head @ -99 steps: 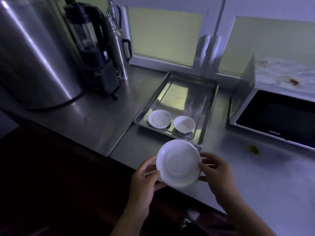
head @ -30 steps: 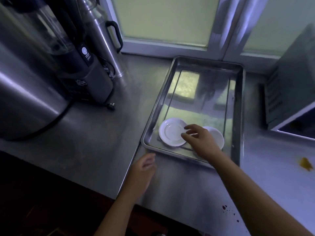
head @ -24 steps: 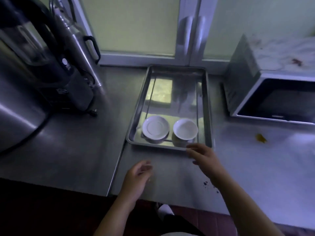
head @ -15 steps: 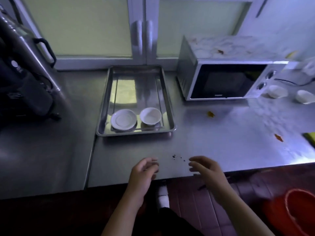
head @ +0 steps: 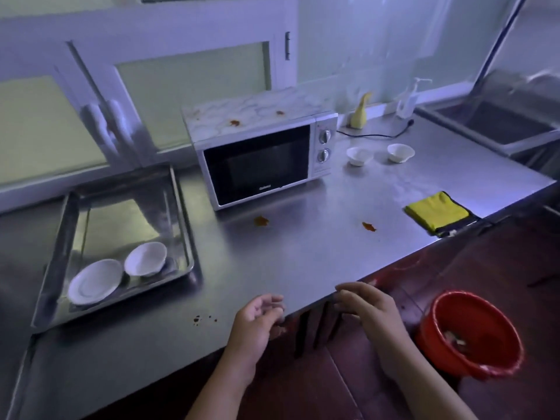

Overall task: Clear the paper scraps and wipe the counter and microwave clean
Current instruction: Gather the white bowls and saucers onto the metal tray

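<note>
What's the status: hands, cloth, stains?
Both empty: left hand, right hand, at steel counter edge. Untouched: folded yellow cloth. Unwiped: orange stains on counter, white microwave top. Nothing blocks the cloth.

From my seat I see only two hands and two forearms. The left hand [head: 257, 319] and the right hand [head: 366, 307] are both bare, their fingers and wrists uncovered. The left forearm [head: 224, 386] and the right forearm [head: 424, 380] are bare too, right down to the bottom edge. The dim bluish light hides finer detail such as the nails.
</note>
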Demonstrator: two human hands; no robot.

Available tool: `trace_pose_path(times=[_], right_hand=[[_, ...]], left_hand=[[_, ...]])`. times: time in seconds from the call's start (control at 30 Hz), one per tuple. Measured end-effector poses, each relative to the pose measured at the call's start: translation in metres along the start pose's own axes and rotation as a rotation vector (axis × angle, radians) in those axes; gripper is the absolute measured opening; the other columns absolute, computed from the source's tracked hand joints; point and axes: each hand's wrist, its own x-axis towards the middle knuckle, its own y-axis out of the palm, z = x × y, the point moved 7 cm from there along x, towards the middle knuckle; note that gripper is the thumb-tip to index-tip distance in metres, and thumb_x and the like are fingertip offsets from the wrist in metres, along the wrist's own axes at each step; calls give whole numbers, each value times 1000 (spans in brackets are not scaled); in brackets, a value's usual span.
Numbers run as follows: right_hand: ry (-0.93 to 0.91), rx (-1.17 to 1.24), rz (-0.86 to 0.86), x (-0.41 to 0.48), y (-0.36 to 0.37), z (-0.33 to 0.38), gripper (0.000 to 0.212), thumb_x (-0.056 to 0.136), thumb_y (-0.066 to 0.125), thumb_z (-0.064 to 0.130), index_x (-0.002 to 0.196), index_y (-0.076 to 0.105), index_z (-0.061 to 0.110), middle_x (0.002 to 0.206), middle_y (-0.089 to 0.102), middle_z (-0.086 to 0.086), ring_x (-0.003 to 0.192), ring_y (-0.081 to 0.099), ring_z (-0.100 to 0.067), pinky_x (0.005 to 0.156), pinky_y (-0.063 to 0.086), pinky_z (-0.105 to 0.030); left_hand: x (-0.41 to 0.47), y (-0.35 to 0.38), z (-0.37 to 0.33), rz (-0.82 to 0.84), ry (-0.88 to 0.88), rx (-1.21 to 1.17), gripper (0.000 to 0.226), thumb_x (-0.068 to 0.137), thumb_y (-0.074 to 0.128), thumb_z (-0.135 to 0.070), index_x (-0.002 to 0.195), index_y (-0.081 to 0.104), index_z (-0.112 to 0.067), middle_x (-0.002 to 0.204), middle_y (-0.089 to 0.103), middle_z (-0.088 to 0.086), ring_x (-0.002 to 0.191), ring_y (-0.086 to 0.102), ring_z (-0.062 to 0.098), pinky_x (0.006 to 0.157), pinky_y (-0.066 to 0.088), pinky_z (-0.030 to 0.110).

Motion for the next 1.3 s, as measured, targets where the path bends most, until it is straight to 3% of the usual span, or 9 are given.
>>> trace_pose_path(times=[0.13,0.33,0.53,0.7,0.9,1.03,1.13,1.23,1.3], right_hand=[[6,33,-2,40,-87,4,13,91,65,4,95,76,9,90,75,-16,81,69,-20,72,52,-29],[27,49,-78,97,-177,8,14,91,64,7,91,77,12,86,76,-11,82,70,-22,71,51,-30],[51,84,-99,171,-216,24,13,92,64,6,94,76,11,93,74,-18,80,68,-20,73,52,-30],[74,39,-130,235,-240,43,13,93,63,5,96,75,9,94,74,-16,83,68,-25,76,50,-36],[111,-110,-151,314,-268,74,12,93,64,5,99,74,8,96,72,-16,89,67,-27,77,51,-35],[109,-220,-130,370,-286,92,12,92,68,13,103,73,16,105,72,-5,99,68,-24,87,54,-42],[121,-316,-76,421,-301,99,21,88,74,21,109,70,25,117,67,6,106,65,-15,90,55,-42],[115,-441,-16,489,-316,101,38,85,77,27,119,62,29,128,55,3,115,56,-18,85,52,-39],[107,-579,37,540,-326,100,57,83,79,31,134,55,27,134,46,-2,103,56,-17,79,53,-36]], left_hand=[[22,97,-9,63,-12,26,16,93,62,-4,102,71,-14,93,71,6,75,64,13,64,53,23],[46,190,-16,121,-26,42,17,92,64,-5,99,74,-16,92,75,4,83,69,16,79,55,33],[103,234,-35,96,-56,83,17,90,65,-4,98,75,-16,94,76,4,82,70,17,76,56,31],[175,282,-60,117,-52,105,16,90,65,-7,98,74,-17,95,76,3,85,70,16,85,57,36],[260,336,-96,162,-61,52,15,91,62,-4,98,72,-13,88,73,3,75,65,12,68,53,23],[304,361,-114,155,-79,84,16,91,63,-6,98,73,-15,92,73,4,80,63,18,76,53,32],[329,378,-122,119,-103,99,16,92,62,-5,99,72,-15,95,73,4,83,65,15,81,53,31],[350,398,-129,104,-108,108,15,93,61,-4,101,70,-13,93,72,3,82,65,14,79,51,29],[366,409,-132,52,-118,122,16,94,60,-2,102,69,-12,94,70,5,84,63,16,77,49,28]])
